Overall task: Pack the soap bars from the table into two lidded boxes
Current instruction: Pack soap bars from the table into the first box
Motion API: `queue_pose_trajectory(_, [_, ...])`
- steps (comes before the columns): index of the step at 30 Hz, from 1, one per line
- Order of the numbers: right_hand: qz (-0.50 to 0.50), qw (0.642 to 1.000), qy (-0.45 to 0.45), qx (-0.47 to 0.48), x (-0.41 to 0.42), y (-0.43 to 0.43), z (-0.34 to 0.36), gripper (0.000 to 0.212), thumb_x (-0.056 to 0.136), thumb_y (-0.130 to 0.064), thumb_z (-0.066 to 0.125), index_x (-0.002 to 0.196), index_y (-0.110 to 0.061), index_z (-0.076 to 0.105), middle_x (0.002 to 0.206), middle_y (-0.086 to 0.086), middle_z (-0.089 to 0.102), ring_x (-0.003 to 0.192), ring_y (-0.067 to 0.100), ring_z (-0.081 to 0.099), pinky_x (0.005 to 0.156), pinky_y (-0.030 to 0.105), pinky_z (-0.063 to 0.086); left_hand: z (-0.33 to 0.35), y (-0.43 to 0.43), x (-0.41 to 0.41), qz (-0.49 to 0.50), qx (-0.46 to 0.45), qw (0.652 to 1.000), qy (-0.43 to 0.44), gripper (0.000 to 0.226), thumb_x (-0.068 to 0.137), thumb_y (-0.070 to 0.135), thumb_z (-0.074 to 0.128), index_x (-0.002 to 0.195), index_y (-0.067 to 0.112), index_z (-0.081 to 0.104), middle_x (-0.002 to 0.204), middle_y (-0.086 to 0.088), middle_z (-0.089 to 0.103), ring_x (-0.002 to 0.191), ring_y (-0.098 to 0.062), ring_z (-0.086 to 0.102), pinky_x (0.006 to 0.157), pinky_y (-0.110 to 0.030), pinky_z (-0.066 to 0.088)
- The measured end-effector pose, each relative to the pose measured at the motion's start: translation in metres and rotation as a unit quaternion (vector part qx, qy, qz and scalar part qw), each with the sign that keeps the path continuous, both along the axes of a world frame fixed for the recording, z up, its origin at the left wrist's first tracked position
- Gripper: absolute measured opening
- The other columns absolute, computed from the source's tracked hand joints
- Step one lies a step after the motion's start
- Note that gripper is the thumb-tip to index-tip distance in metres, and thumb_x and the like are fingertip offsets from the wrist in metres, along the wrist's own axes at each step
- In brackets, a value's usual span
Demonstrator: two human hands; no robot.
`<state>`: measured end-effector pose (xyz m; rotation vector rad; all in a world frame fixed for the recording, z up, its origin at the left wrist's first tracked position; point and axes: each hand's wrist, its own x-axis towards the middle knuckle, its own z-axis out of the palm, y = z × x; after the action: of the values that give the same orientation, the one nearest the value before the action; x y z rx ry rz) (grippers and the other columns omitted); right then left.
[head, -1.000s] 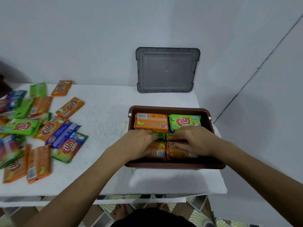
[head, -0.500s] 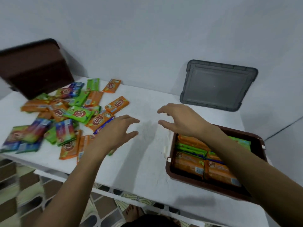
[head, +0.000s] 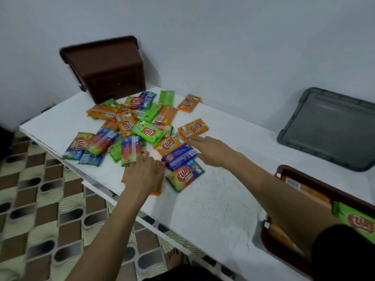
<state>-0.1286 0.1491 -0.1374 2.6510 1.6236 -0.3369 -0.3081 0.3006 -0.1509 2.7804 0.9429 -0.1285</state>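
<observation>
Soap bars heaped loose on the table, both hands in the pile

Left hand lies on orange bars at the near edge, can't tell if it's actually gripping. Right hand is flat, fingers straight, touching a blue bar. Part-filled box far right, lid and second box lean on the wall.

open tabletop between soap pile and filled box, second box propped behind pile
</observation>
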Motion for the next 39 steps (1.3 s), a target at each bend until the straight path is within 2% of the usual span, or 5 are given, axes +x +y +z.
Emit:
queue_pose_trajectory(8, [0.053, 0.996, -0.001, -0.070, 0.009, 0.029, -0.018, 0.063, 0.097, -0.032, 0.050, 0.152, -0.021, 0.022, 0.158, 0.001, 0.025, 0.122, 0.028, 0.043, 0.097, 0.036, 0.043, -0.015, -0.004, -0.003, -0.027, 0.035, 0.998, 0.046, 0.056, 0.087, 0.050, 0.058, 0.124, 0.009, 0.050, 0.134, -0.016, 0.045, 0.113, -0.035, 0.052, 0.086, -0.041, 0.049])
queue_pose_trajectory(16, [0.070, 0.993, -0.042, -0.081, 0.011, 0.035, -0.022, 0.075, 0.084, -0.041, 0.069, 0.144, -0.019, 0.030, 0.147, 0.004, 0.038, 0.125, 0.028, 0.041, 0.093, 0.041, 0.049, -0.025, 0.003, -0.007, -0.046, 0.001, 0.999, 0.014, 0.067, 0.082, 0.051, 0.062, 0.135, 0.015, 0.043, 0.145, -0.014, 0.036, 0.120, -0.035, 0.048, 0.091, -0.041, 0.047])
queue_pose_trajectory(24, [0.051, 0.990, -0.028, -0.128, 0.009, 0.037, -0.021, 0.082, 0.077, -0.046, 0.074, 0.139, -0.011, 0.033, 0.142, 0.012, 0.035, 0.128, 0.028, 0.034, 0.099, 0.041, 0.045, -0.031, 0.002, -0.001, -0.056, 0.007, 0.998, 0.029, 0.068, 0.079, 0.049, 0.066, 0.134, 0.018, 0.039, 0.133, -0.010, 0.043, 0.108, -0.032, 0.055, 0.082, -0.038, 0.048])
queue_pose_trajectory(32, [0.039, 0.992, -0.043, -0.110, 0.006, 0.018, -0.010, 0.068, 0.081, -0.042, 0.072, 0.131, -0.008, 0.039, 0.133, 0.014, 0.046, 0.120, 0.023, 0.042, 0.093, 0.031, 0.044, -0.031, 0.002, 0.005, -0.030, -0.067, 0.996, 0.041, 0.076, 0.076, 0.039, 0.071, 0.139, 0.022, 0.032, 0.148, -0.017, 0.025, 0.125, -0.041, 0.040, 0.097, -0.050, 0.040])
queue_pose_trajectory(39, [-0.023, 0.998, -0.030, -0.054, 0.010, -0.035, 0.021, 0.067, 0.079, -0.046, 0.072, 0.130, -0.014, 0.041, 0.131, 0.006, 0.047, 0.119, 0.018, 0.044, 0.091, 0.029, 0.046, -0.008, -0.008, 0.014, -0.082, -0.070, 0.994, -0.022, 0.084, 0.077, 0.053, 0.070, 0.144, 0.032, 0.024, 0.140, -0.013, 0.034, 0.129, -0.038, 0.033, 0.100, -0.051, 0.039])
